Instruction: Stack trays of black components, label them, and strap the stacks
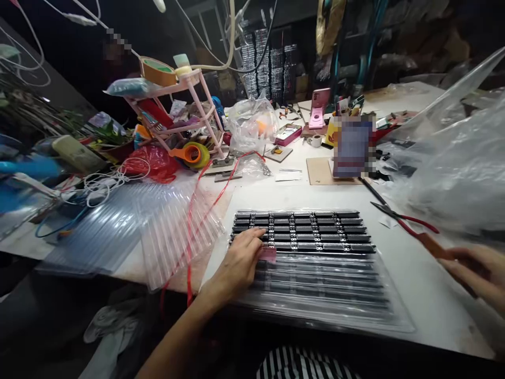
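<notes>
My left hand (244, 255) lies over the left part of rows of black circuit boards (303, 231), its fingers extended onto them. A small pink piece (267, 255) shows beside the thumb. The boards sit in a clear plastic tray (398, 310), whose nearer rows look covered by ribbed transparent plastic. At the right edge, my right hand (477, 271) is closed around an orange-brown handle (434, 246); blur hides the tool's exact kind. Just beyond it lie red-handled cutting pliers (394, 213), jaws pointing left, close to a thin black rod (373, 191).
Clear ribbed plastic trays (173, 231) lie to the left, crossed by red string (190, 226). Behind stand a pink rack (201, 105), an orange tape dispenser (191, 153) and a pink phone (320, 100). Large clear plastic bags (453, 168) crowd the right. Cables hang overhead.
</notes>
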`<state>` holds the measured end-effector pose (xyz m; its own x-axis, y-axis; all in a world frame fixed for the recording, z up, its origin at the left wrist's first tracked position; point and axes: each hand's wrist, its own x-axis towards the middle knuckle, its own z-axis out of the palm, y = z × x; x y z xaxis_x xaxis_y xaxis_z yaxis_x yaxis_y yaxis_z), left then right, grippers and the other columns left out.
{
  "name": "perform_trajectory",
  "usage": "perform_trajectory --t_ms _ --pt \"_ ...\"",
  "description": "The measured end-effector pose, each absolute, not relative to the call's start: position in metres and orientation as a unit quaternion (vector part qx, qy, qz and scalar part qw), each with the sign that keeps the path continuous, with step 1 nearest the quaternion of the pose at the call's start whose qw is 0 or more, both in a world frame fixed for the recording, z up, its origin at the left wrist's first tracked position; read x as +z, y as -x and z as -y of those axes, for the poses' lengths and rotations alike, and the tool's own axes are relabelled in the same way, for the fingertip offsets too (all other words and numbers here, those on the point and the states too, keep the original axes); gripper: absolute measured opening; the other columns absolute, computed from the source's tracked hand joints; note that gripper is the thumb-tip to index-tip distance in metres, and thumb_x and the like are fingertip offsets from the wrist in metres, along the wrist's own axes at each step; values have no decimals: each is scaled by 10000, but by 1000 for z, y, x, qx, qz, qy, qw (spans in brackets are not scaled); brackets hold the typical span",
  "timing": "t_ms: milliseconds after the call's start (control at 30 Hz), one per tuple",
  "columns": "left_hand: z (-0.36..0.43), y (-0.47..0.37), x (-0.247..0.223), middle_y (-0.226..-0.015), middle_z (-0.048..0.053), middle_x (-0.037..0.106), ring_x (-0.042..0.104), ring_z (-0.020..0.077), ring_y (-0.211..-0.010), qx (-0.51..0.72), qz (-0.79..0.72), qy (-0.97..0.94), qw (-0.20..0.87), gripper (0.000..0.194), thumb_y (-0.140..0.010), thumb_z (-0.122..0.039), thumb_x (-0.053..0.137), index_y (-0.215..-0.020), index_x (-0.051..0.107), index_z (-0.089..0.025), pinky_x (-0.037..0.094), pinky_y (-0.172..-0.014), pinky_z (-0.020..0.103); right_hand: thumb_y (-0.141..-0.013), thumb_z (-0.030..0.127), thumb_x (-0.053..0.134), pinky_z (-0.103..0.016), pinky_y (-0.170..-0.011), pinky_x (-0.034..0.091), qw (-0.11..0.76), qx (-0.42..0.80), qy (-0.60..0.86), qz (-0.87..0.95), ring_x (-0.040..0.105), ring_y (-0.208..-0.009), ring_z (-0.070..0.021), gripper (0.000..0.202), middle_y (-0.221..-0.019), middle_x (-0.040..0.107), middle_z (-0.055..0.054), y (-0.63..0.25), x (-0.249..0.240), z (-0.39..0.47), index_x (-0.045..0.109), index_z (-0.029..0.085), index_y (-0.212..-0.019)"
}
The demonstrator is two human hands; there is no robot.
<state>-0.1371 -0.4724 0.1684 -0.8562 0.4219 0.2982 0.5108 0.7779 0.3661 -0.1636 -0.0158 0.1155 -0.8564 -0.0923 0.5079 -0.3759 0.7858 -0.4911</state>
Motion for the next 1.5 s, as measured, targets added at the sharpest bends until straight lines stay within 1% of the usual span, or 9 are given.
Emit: perform_trajectory --t_ms 100,167,233,267,367,533,667,900,1500 --pt "470 140 166 -1324 116 527 410 191 -1289 -205 933 286 80 172 -910 -100 360 -940 521 -153 351 -1082 414 -783 474 586 -241 -307 386 200 395 -87 892 554 -415 -159 221 -622 632 48 171 162 60 625 275 -870" --pt "466 141 164 -1375 104 486 372 202 -1319 -176 933 308 60 198 -887 -68 361 -962 525 -148 322 -1103 423 -786 435 608 -235 -355 432 114 488 -116 858 564 -459 -144 201 -650 641 -8 180 195 110 619 249 -862" --pt "460 141 162 -1418 85 441 340 233 -1339 -131 941 311 40 239 -849 -31 365 -973 535 -146 310 -1105 442 -812 410 594 -226 -420 469 -33 590 -144 794 604 -576 -146 221 -739 646 -48 193 217 167 565 204 -885" --pt "458 141 161 -1431 79 424 334 254 -1341 -108 946 305 34 260 -830 -16 367 -976 540 -144 311 -1099 456 -799 387 612 -221 -438 474 -81 621 -151 765 613 -608 -146 247 -769 648 -56 200 222 193 520 189 -914" --pt "452 138 157 -1445 69 407 349 295 -1324 -59 956 286 34 288 -789 0 379 -970 553 -141 316 -1081 479 -775 312 607 -202 -439 461 -155 671 -181 702 573 -557 -106 325 -740 604 -2 224 212 255 414 191 -1006" --pt "453 137 149 -1441 53 415 377 250 -1307 -65 952 290 71 236 -792 -32 411 -935 551 -159 291 -1095 425 -745 267 567 -233 -401 478 -165 660 -158 716 555 -452 -110 499 -686 542 62 248 174 293 320 229 -1177" --pt "455 139 145 -1439 88 413 388 239 -1301 -67 949 291 98 178 -799 -66 429 -906 540 -156 281 -1089 423 -756 292 561 -230 -400 486 -158 662 -145 718 577 -471 -119 477 -700 542 53 250 161 294 333 224 -1169" --pt "449 138 150 -1416 142 428 431 302 -1266 4 947 306 99 125 -839 -120 428 -905 526 -159 296 -1039 521 -771 334 570 -230 -407 498 -163 661 -145 718 584 -483 -119 484 -723 550 42 250 157 295 331 220 -1176" --pt "449 138 147 -1392 155 452 458 301 -1242 7 944 306 122 129 -875 -132 385 -877 513 -153 261 -1044 548 -780 328 575 -236 -423 520 -163 664 -142 716 587 -490 -117 463 -720 547 43 252 155 294 337 223 -1164"
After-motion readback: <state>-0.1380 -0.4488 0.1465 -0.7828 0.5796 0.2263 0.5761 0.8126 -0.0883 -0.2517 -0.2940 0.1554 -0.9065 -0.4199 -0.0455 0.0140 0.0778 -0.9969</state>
